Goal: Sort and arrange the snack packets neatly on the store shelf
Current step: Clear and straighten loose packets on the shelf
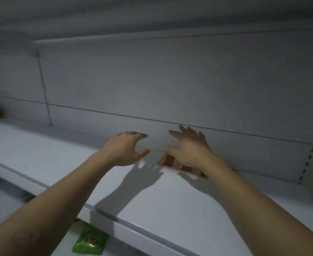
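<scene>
**Desk:** Where is the packet being seen?

**Caption:** A brown packet [170, 160] is being shown lying flat at the back of the white shelf [59, 163], close against the back panel [152, 80]. Much of it is being hidden by the right hand [189, 150] and wrist.

**Desk:** And how are the hands being held?

**Caption:** Both are being held over the shelf, with nothing being pinched. The left hand [124, 150] is being kept just beside the packet, its grip spread and lightly curved. The right grip is also being held spread, above the packet. Whether the packet is being touched cannot be told through the blur.

**Desk:** How is the packet being judged to handle?

**Caption:** It is being taken as light, thin and crinkly, likely slippery on the smooth shelf and easily crushed. A fingertip hold at the near edge, or at the two short ends, is being advised.

**Desk:** Is anything else being noted?

**Caption:** A green packet [90, 241] is being seen on the lower shelf [2, 206], well apart.
</scene>
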Tool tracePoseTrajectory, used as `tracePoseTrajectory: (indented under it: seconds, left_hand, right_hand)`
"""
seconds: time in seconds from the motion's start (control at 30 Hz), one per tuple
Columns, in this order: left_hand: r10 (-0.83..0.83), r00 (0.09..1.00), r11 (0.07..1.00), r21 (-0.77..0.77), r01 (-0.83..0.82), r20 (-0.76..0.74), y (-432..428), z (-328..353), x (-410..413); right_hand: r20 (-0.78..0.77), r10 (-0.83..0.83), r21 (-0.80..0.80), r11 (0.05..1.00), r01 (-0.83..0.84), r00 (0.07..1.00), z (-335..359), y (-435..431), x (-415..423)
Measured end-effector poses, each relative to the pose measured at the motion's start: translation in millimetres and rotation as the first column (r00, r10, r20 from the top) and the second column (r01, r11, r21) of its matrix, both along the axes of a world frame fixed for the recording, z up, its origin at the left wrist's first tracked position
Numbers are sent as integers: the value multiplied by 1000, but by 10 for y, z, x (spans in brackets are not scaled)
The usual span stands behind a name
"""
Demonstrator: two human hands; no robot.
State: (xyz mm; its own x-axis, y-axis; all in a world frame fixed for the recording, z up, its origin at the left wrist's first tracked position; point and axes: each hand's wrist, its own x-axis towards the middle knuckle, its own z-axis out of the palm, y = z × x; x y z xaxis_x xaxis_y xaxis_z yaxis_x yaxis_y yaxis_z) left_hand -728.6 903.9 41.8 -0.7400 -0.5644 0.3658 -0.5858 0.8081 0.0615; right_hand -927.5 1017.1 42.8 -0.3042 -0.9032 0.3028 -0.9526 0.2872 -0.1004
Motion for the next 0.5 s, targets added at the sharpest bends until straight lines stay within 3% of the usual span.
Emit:
tracePoseTrajectory:
  seconds: [0.5]
  left_hand:
    - [345, 934, 936, -40, -350, -95, -693, 361, 2593]
  right_hand:
    - [-91, 345, -38, 936, -350, 934, 481, -1472, 2420]
